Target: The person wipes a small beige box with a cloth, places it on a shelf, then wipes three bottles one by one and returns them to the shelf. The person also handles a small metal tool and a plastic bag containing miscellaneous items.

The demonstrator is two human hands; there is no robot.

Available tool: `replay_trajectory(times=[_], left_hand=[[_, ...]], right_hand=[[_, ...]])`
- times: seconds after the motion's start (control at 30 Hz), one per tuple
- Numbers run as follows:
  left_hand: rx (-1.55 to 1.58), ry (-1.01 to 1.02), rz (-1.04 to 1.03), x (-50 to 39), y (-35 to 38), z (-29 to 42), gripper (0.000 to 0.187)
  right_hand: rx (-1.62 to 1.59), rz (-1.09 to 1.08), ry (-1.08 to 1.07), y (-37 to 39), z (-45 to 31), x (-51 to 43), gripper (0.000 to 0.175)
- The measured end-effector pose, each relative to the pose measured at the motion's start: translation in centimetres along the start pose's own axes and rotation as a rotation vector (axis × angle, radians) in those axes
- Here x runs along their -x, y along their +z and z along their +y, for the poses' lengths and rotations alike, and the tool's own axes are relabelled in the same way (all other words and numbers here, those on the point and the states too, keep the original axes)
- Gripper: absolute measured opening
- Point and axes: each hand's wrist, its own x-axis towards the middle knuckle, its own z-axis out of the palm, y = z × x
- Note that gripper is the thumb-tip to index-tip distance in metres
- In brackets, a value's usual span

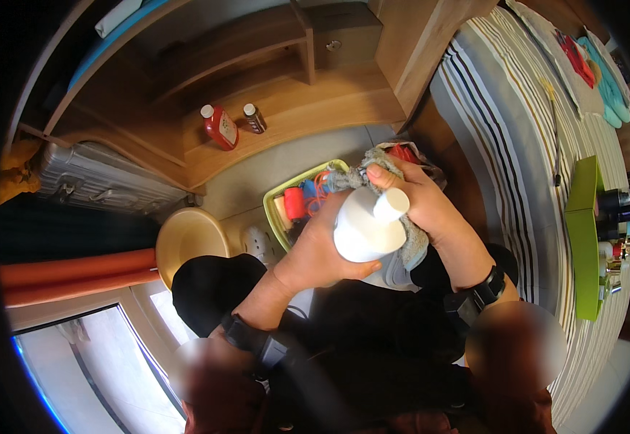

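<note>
My left hand [317, 247] is wrapped around a white plastic bottle [366, 233] with a round white cap [391, 204], which tilts up toward me. A grey-green cloth [416, 244] is bunched in my right hand [420, 195], pressed against the far and right side of the bottle. Part of the cloth hangs below my right palm. Beneath my hands stands a light green basket [272, 219]; a red cylindrical item [293, 203], orange cord [317, 196] and something blue show inside it. My left hand and the bottle hide the rest of its contents.
On the wooden shelf [315, 103] stand a red bottle [222, 128] and a small dark bottle [254, 119], both white-capped. A beige basin [190, 238] and silver suitcase [106, 173] are at left. To the right, a striped bed [488, 108] holds a green box [583, 244].
</note>
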Motion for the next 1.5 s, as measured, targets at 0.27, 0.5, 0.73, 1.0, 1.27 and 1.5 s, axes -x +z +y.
replay_trajectory(times=[0.27,0.5,0.73,1.0,1.27,1.5], left_hand=[[-0.306,0.059,0.021,0.1,0.0,-0.4,0.095],[-0.197,0.128,0.407,-1.3,0.5,0.0,0.078],[-0.161,0.1,0.554,-2.3,0.3,-0.8,0.066],[-0.037,0.017,0.311,-1.4,-0.3,0.8,0.076],[-0.205,0.031,0.184,-1.0,-0.5,1.3,0.084],[-0.311,0.148,-0.125,-0.1,-1.4,1.7,0.092]], right_hand=[[-0.106,-0.059,-0.112,-0.1,0.7,-0.6,0.042],[-0.224,0.267,-0.183,2.6,1.6,-1.0,0.038],[0.065,0.3,-0.566,4.7,3.1,0.2,0.043],[0.069,0.29,-0.434,3.3,1.3,0.2,0.036],[-0.044,0.084,-0.155,0.7,0.3,-0.4,0.032],[-0.071,-0.037,-0.074,-0.5,1.3,-1.1,0.037]])
